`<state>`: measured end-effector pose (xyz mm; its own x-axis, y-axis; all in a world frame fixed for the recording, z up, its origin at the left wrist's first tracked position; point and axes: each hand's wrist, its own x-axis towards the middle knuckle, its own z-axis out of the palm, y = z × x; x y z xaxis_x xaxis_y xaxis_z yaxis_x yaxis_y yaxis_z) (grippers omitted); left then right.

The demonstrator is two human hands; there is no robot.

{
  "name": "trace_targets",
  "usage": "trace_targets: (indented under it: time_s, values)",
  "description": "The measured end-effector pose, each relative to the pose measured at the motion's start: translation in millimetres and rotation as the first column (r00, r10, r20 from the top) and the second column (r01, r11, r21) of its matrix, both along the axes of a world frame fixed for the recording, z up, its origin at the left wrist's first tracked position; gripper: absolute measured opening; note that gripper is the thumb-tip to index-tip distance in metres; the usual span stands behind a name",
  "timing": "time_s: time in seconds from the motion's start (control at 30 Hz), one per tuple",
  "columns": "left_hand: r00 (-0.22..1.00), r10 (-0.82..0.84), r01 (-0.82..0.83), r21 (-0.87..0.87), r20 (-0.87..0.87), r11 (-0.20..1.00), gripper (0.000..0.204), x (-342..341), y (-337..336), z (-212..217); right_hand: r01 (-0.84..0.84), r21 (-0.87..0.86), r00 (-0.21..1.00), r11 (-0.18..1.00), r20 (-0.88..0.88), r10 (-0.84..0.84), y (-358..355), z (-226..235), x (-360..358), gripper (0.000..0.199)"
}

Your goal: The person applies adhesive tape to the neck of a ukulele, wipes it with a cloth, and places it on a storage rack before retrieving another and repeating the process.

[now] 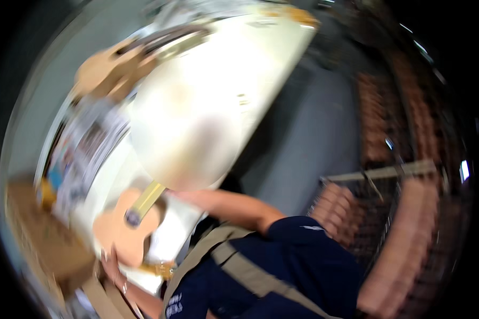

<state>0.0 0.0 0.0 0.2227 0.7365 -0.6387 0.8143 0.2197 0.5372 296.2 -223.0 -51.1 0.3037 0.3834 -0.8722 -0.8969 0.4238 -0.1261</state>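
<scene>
A small, ukulele-like guitar (pixel 125 228) with a pale wooden body and a yellowish strip along its neck lies tilted over the white table. At the lower edge of its body, my left hand (pixel 112 267) grips the rim with bent fingers. My right hand (pixel 174 193) is beside the neck, its forearm reaching in from the right. A round milky blur covers the far end of the neck and the fingers of that hand, so their hold cannot be made out.
More pale wooden instruments (pixel 109 69) lie at the table's far left. Papers and plastic-wrapped things (pixel 93 141) are heaped along the left edge. A cardboard box (pixel 48 239) stands left of me. The white tabletop (pixel 266 58) runs away up right; racks of brown pieces (pixel 375 117) stand beyond the grey floor.
</scene>
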Motion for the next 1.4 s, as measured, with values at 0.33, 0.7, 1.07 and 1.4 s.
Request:
trace_targets:
  time_s: [0.33,0.7,1.07,1.4]
  values:
    - [0.335,-0.717,0.591,0.457,0.611,0.665,0.100,209,-30,46,0.448,0.426,-0.178,0.786,0.904,-0.389,-161,262,82,0.070]
    - [-0.267,-0.446,0.956,0.175,0.854,-0.237,0.088,284,-342,48,0.831,0.146,0.009,-0.536,0.961,0.277,-390,351,-159,0.074]
    - [-0.360,-0.467,0.864,0.101,0.808,-0.493,0.073,275,-448,49,0.584,0.306,0.314,-0.752,0.769,0.557,-542,441,-425,0.076]
    - [-0.439,-0.486,0.846,0.165,0.756,-0.507,0.074,238,-489,50,0.338,0.120,0.660,-0.933,0.676,0.326,-694,386,-557,0.067]
